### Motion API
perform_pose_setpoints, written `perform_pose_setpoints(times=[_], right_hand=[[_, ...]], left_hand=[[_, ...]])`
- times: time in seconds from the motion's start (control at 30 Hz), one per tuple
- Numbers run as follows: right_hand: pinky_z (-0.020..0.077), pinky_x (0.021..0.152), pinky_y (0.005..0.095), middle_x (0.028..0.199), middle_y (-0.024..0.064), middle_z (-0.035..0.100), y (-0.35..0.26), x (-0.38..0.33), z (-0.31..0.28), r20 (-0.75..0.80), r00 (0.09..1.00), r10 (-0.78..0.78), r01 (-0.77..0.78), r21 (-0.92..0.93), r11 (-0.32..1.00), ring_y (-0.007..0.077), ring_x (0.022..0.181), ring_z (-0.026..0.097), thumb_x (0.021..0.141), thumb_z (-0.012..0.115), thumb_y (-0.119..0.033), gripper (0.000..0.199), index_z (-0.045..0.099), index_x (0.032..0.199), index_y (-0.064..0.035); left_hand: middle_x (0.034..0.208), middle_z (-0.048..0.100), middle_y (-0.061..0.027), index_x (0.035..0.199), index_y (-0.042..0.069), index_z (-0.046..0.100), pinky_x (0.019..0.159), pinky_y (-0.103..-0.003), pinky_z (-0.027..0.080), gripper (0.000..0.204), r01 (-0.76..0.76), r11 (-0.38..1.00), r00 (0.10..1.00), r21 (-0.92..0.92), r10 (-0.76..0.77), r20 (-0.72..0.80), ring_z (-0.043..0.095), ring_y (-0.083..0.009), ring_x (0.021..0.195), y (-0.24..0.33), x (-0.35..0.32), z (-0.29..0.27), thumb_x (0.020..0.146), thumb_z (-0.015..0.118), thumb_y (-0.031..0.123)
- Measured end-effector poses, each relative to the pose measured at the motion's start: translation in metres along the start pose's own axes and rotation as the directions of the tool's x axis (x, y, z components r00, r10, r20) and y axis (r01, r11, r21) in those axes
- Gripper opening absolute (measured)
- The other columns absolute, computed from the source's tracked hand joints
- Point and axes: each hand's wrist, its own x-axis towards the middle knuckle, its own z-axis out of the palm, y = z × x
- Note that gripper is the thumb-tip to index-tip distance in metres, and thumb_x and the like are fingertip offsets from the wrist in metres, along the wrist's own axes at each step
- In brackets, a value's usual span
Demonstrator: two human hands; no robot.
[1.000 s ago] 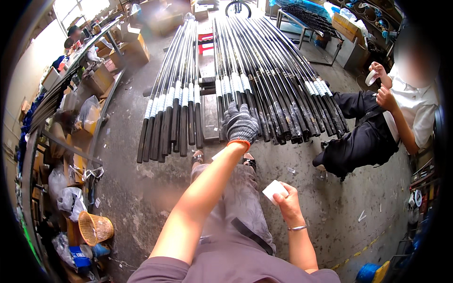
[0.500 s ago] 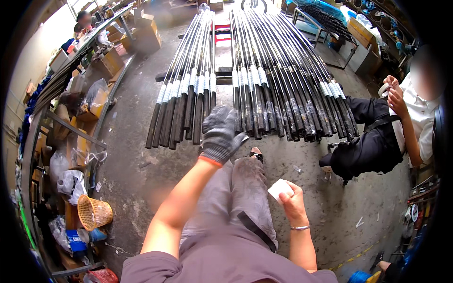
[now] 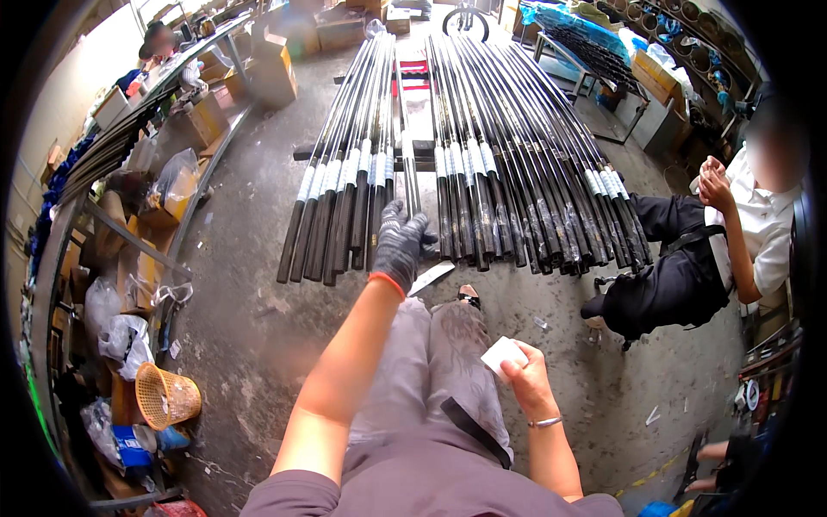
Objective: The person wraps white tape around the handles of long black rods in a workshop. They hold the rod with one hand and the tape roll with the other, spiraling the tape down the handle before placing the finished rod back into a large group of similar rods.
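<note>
My left hand [image 3: 401, 244], in a dark grey knit glove with an orange cuff, is closed around the near end of a long slim pole [image 3: 411, 179]. That pole lies in the gap between two groups of dark poles with white bands near their ends. A flat pale strip [image 3: 431, 278] with a pointed end shows just below the gloved fingers; whether the hand holds it I cannot tell. My bare right hand [image 3: 529, 379] pinches a small white squarish piece [image 3: 503, 356] between thumb and fingers, over the floor beside my right leg.
Dark crossbars [image 3: 422, 150] support the row of poles [image 3: 508, 172]. At right a seated person [image 3: 689, 250] holds both hands together. On the left are a cluttered metal shelf [image 3: 142, 237] and a yellow basket [image 3: 168, 395]. Cardboard boxes [image 3: 277, 73] stand farther back.
The gloved hand has moved slightly down and now grips a pole in the gap. The pale strip shows more fully below it. My right hand still holds the white piece.
</note>
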Motion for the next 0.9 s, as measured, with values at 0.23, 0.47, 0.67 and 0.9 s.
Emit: perform_pose_setpoints(times=[0.23,0.47,0.67,0.9], right_hand=[[0.047,0.07,0.0227,0.087,-0.0012,0.063,0.0,-0.004,-0.003,-0.025,0.999,-0.028,0.028,0.018,0.999,0.0067,0.078,0.059,0.076,0.078,-0.027,0.039,0.065,0.102,-0.0007],[0.047,0.072,0.023,0.09,-0.0007,0.063,0.003,0.005,0.003,-0.001,1.0,0.002,-0.002,0.019,1.0,0.0073,0.08,0.059,0.077,0.077,-0.024,0.039,0.063,0.104,-0.0002],[0.0536,0.094,0.0425,0.11,0.0182,0.065,-0.026,0.03,0.025,0.159,0.974,-0.164,0.129,0.212,0.969,0.0284,0.102,0.066,0.068,0.085,-0.052,0.089,0.05,0.125,0.0064],[0.0437,0.104,0.043,0.12,0.0191,0.063,-0.037,0.052,0.048,0.353,0.908,-0.224,0.153,0.217,0.964,0.032,0.124,0.054,0.064,0.089,-0.044,0.077,0.062,0.118,0.0032]], left_hand=[[0.059,0.047,0.0023,0.083,0.013,0.051,0.04,-0.021,0.033,0.021,0.161,0.981,0.97,-0.106,-0.137,0.199,0.04,-0.0063,0.042,-0.022,-0.036,-0.02,0.099,0.052,0.026],[0.073,0.052,0.0005,0.106,0.007,0.054,0.042,-0.022,0.036,0.014,0.266,0.964,0.954,0.026,-0.267,0.134,0.044,-0.0075,0.047,-0.051,-0.126,-0.05,0.095,0.059,0.014],[0.084,0.058,-0.0051,0.113,0.002,0.055,0.054,-0.027,0.047,0.032,-0.349,0.724,0.903,0.594,0.09,0.421,0.055,-0.013,0.061,-0.05,-0.119,-0.07,0.087,0.067,0.016],[0.116,0.056,-0.0143,0.122,-0.005,0.054,0.095,-0.038,0.046,0.061,-0.306,0.824,0.943,0.478,0.194,0.27,0.056,-0.026,0.107,-0.061,-0.125,-0.097,0.077,0.082,0.027]])
